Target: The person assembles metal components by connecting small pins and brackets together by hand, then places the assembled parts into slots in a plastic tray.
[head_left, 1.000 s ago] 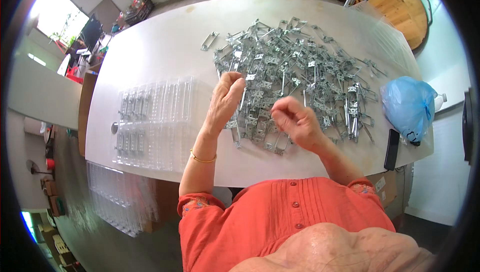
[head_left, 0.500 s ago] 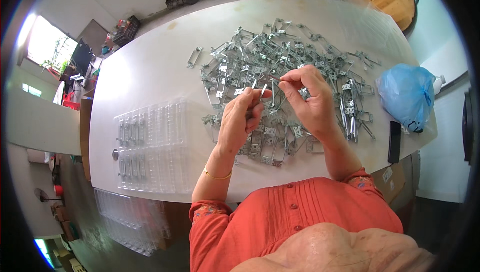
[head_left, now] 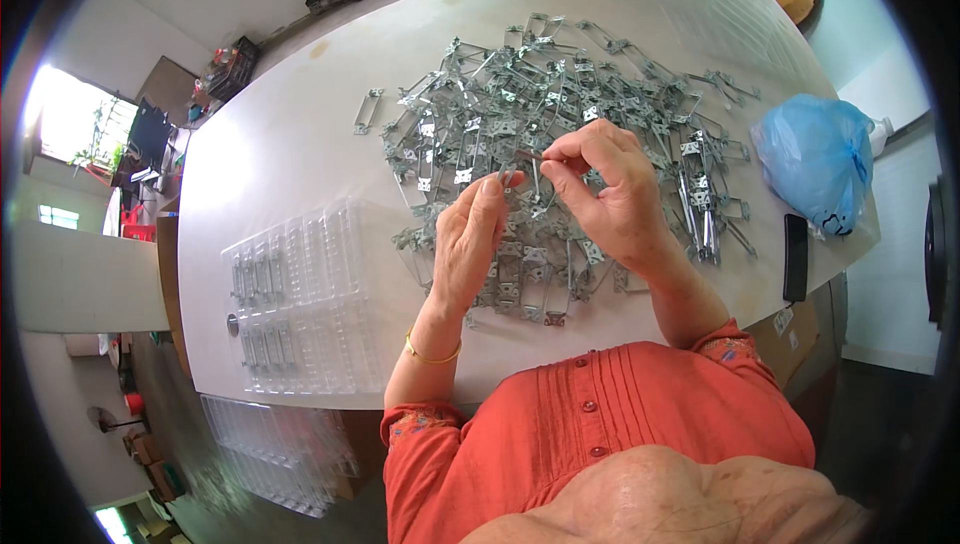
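Note:
My left hand (head_left: 468, 244) is closed, its thumb and forefinger pinched on a small metal bracket (head_left: 528, 155) in front of me. From the other side my right hand (head_left: 612, 194) pinches the same bracket's end between thumb and fingertips. The bracket is thin, and much of it is hidden by the fingers. Below and beyond both hands spreads a wide heap of silvery wire-and-plate brackets (head_left: 470, 129), tangled together. A lone bracket (head_left: 368, 111) lies apart, left of the heap.
Left on the white table (head_left: 270, 144) lies a clear plastic tray (head_left: 325, 264) with brackets in some slots. More clear trays (head_left: 265, 444) sit below the table's front edge. At right are a knotted blue plastic bag (head_left: 815, 159) and a black phone (head_left: 795, 257). Clear sheets (head_left: 740, 4) lie far right.
The view has shifted, so the table and heap sit a little higher in the picture. My hands have come slightly closer together at the bracket, and both still pinch.

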Demonstrator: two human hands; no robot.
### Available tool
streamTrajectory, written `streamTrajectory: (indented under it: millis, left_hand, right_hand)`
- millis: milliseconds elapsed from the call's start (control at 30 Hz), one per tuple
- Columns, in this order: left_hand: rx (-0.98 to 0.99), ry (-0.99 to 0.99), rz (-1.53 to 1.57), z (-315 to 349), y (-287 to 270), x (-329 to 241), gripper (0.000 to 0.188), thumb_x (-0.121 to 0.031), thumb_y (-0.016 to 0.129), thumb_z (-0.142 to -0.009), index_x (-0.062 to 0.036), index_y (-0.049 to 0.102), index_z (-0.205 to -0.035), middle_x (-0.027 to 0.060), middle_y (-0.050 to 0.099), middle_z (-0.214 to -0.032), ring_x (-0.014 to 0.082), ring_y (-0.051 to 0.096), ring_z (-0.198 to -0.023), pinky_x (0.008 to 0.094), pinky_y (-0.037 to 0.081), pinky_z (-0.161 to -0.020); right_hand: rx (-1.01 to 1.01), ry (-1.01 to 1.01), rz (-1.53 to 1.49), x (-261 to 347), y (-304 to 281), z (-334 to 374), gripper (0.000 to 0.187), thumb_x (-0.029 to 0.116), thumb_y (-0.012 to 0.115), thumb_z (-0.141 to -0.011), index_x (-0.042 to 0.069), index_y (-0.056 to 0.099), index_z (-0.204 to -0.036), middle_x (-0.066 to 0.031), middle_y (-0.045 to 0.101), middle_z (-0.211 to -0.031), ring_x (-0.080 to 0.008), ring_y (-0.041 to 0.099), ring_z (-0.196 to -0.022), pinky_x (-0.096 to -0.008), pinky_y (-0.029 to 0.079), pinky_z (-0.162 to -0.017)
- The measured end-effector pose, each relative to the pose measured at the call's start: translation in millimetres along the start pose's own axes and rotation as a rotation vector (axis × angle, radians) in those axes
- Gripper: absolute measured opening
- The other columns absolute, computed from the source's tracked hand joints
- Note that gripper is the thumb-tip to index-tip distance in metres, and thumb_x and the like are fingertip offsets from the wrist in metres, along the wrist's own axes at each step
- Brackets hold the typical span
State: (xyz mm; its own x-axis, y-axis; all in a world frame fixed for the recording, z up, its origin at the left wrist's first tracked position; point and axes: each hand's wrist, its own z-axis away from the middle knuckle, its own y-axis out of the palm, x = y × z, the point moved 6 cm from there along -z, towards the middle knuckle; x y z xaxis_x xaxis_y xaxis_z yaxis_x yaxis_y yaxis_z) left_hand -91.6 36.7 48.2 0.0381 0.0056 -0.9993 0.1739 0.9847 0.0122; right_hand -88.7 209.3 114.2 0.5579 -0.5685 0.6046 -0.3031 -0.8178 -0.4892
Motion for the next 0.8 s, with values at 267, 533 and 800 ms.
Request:
streamTrajectory:
  millis: [267,533,800]
  left_hand:
    - [-0.050,0.253,-0.256,4,-1,0,0.041,-0.033,0.053,-0.106,0.0026,0.068,-0.120,-0.0021,0.059,-0.079,0.0047,0.046,-0.068,0.0215,0.037,-0.060]
    - [-0.034,0.424,-0.493,9,3,-21,0.032,-0.025,0.060,-0.100,0.0013,0.067,-0.116,0.0111,0.060,-0.080,0.0216,0.058,-0.070,0.0329,0.047,-0.065]
    - [0.004,0.493,-0.595,11,9,-30,0.027,-0.019,0.066,-0.093,-0.0012,0.068,-0.114,0.0094,0.059,-0.075,0.0192,0.056,-0.059,0.0320,0.046,-0.057]
  right_hand:
    - [0.045,0.004,0.012,5,-1,2,0.021,0.005,0.076,-0.083,0.007,0.067,-0.101,-0.0007,0.061,-0.083,-0.0140,0.059,-0.075,-0.0297,0.045,-0.077]
    - [0.307,0.365,-0.461,-23,15,12,0.024,0.013,0.070,-0.095,0.001,0.066,-0.116,-0.0003,0.067,-0.098,-0.0078,0.058,-0.090,-0.0255,0.048,-0.082]
    - [0.249,0.476,-0.771,-33,18,13,0.013,0.014,0.067,-0.097,0.003,0.068,-0.105,0.0009,0.066,-0.093,-0.0061,0.059,-0.089,-0.0244,0.048,-0.078]
